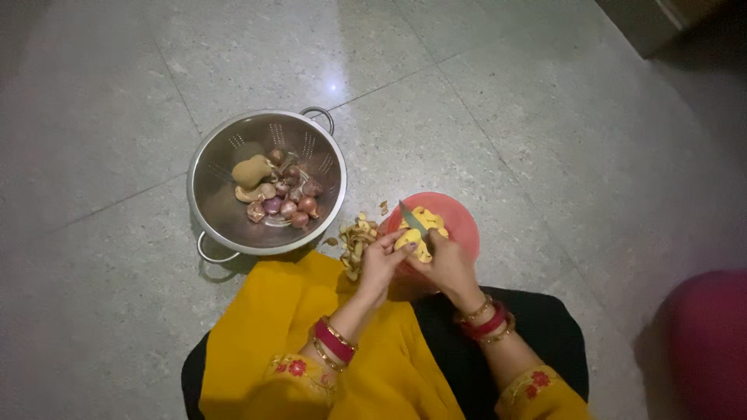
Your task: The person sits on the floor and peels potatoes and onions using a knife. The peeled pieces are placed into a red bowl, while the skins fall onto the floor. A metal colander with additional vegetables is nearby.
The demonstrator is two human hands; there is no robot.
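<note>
My left hand [381, 260] pinches a small yellow peeled potato piece [407, 237] over a red bowl [459, 218] that holds more yellow pieces. My right hand [450, 260] grips a knife [412, 218], its blade pointing up and left across the piece. Both wrists wear red and gold bangles. A heap of brownish peels [356, 237] lies on the floor just left of my left hand.
A steel colander [214, 175] with two handles sits on the grey tiled floor to the left, holding small onions [288, 204] and a brown potato [250, 171]. My yellow garment covers my lap. A pink-red shape [712, 342] is at the right edge.
</note>
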